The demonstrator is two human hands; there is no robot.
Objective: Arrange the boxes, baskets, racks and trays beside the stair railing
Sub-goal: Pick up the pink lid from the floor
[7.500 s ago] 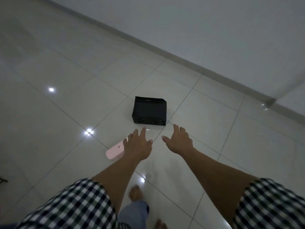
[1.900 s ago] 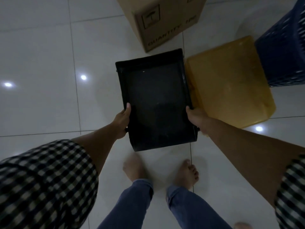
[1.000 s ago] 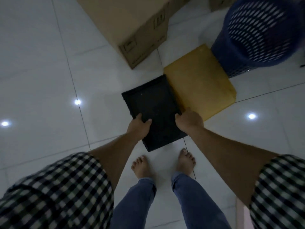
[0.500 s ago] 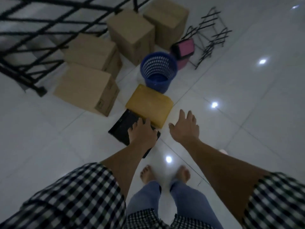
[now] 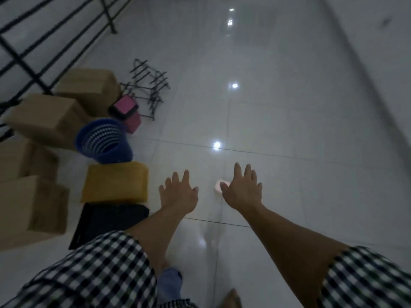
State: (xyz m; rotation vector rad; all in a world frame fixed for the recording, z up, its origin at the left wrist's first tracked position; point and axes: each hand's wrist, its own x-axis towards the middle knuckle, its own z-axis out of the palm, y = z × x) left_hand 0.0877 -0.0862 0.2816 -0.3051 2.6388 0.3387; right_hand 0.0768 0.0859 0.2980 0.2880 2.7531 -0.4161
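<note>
The left hand [image 5: 179, 194] and right hand [image 5: 242, 192] are hanging spread and empty; the small pink box [image 5: 217, 188] beyond is probably looking light, stiff, graspable across its sides.

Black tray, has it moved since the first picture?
Yes. The black tray lay on open floor; now it sits beside the yellow tray, by the cardboard box.
</note>
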